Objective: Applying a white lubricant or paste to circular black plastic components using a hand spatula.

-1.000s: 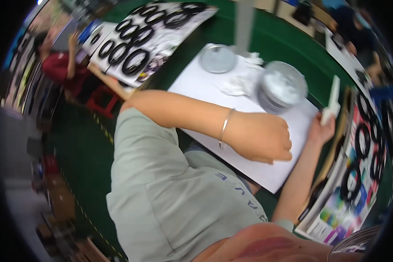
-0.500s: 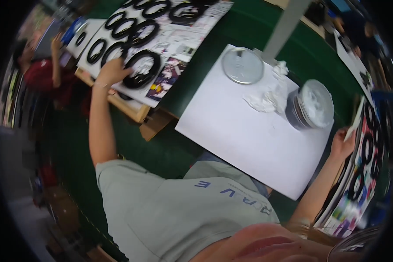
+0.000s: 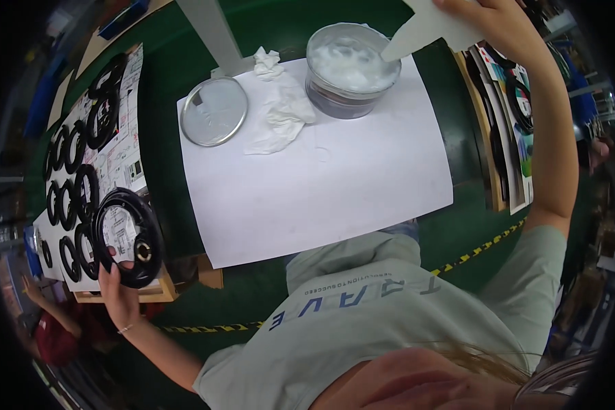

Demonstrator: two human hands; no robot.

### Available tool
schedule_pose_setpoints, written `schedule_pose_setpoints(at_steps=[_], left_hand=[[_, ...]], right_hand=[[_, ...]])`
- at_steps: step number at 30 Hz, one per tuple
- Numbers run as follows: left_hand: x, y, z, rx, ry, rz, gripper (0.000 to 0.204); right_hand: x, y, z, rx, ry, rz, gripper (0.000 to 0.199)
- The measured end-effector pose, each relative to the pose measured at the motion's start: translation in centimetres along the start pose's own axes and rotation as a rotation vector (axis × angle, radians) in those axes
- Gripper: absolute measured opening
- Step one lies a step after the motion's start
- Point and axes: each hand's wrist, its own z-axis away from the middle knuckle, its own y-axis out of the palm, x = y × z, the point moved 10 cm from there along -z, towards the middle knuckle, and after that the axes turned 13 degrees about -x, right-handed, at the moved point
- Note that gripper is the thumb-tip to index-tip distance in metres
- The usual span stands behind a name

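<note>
At the left, my left hand (image 3: 121, 298) grips a thick glossy black ring (image 3: 153, 229) by its near edge. The ring is tilted up above a printed board (image 3: 126, 160) where several similar black rings (image 3: 104, 123) lie. My right hand (image 3: 502, 29) is up at the far right, closed on a white flat scraper-like piece (image 3: 432, 31). The tapered tip of that piece reaches the rim of a round can (image 3: 345, 107). Inside the can is white paste (image 3: 352, 61) with a lumpy surface.
A white sheet (image 3: 314, 198) covers the middle of the green table, under the can, a round lid (image 3: 215, 113) and crumpled white tissue (image 3: 290, 115). Behind them rises a grey post (image 3: 212, 31). Stacked boards (image 3: 495, 130) stand at the right. A person in red (image 3: 55, 336) is at lower left.
The view has turned. My left hand, earlier reaching over the board's rings, now holds one ring raised. My right hand has gone from beside the right-hand boards to above the can.
</note>
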Motion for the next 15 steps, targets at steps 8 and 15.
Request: schedule_pose_setpoints(at_steps=[8, 15], left_hand=[[5.1, 12.1, 4.2, 0.254, -0.190, 0.278, 0.036], [7.6, 17.1, 4.8, 0.277, -0.345, 0.381, 0.027]], right_hand=[[1.5, 2.6, 0.7, 0.180, 0.051, 0.219, 0.024], [-0.3, 4.3, 1.4, 0.219, 0.207, -0.050, 0.022]])
